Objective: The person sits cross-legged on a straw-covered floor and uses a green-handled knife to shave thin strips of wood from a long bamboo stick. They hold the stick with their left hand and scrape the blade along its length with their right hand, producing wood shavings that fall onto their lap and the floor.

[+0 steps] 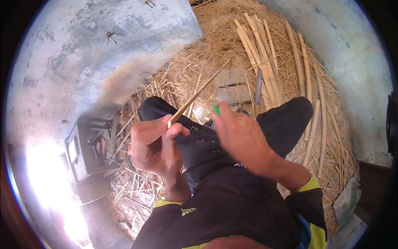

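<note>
Between the thumb and fingers of my left hand [154, 147] is the thick end of a bamboo strip [195, 96]. The strip tapers as it slants up and away to the right, over my lap. To its right, my right hand [244, 143] is closed and slightly smeared by motion. A small green thing [216, 110] pokes out at its fingertips; the rest of it is hidden in the grip, so its kind does not show. This hand is apart from the strip.
Past my crossed legs [286, 124], split bamboo pieces [265, 54] lie on straw [207, 25], a long-bladed knife [259, 89] beside them. A flat block [234, 94] sits ahead. Bamboo poles [304, 66] run along the right wall [340, 45]. A wooden box-like frame [83, 153] stands left.
</note>
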Demonstrator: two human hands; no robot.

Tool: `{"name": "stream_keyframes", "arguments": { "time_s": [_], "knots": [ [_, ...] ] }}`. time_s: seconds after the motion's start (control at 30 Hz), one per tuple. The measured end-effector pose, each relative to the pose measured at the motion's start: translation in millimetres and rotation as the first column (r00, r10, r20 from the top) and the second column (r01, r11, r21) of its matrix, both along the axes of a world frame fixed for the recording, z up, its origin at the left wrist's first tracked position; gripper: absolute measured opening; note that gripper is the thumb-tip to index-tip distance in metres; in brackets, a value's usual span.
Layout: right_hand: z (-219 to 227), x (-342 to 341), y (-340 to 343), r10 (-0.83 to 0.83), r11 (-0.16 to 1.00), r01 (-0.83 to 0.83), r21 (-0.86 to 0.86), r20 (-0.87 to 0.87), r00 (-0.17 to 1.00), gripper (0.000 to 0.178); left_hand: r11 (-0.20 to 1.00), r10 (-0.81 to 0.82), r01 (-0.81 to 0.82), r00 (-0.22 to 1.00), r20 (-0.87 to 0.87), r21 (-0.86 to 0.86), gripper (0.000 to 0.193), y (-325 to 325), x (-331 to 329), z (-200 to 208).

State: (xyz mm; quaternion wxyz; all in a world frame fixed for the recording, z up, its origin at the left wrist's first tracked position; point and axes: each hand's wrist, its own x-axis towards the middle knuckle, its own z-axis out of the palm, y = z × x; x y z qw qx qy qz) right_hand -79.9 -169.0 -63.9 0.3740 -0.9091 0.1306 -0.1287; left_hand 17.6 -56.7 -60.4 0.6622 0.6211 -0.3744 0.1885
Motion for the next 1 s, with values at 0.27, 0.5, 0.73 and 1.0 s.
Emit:
{"name": "stream_keyframes", "arguments": {
  "time_s": [0.27,0.5,0.73,1.0],
  "knots": [
    [33,-6,-1,0.178,0.975,-0.192,0.115,0.119,0.977,0.017,0.997,-0.064,0.063,0.998,-0.029,-0.039,0.009,4,7,4],
    [30,-10,3,0.169,0.971,-0.189,0.143,0.139,0.976,0.017,0.998,-0.069,0.068,0.995,-0.067,-0.009,0.012,3,3,6],
    [24,-10,2,0.162,0.986,-0.164,0.014,0.081,0.983,0.018,0.997,-0.029,0.029,1.000,-0.009,0.070,0.015,5,8,2],
    [-22,1,8,-0.063,0.995,0.067,-0.070,0.069,0.996,0.019,1.000,-0.028,0.027,0.994,-0.110,-0.005,0.014,7,11,-5]
  ]
}}
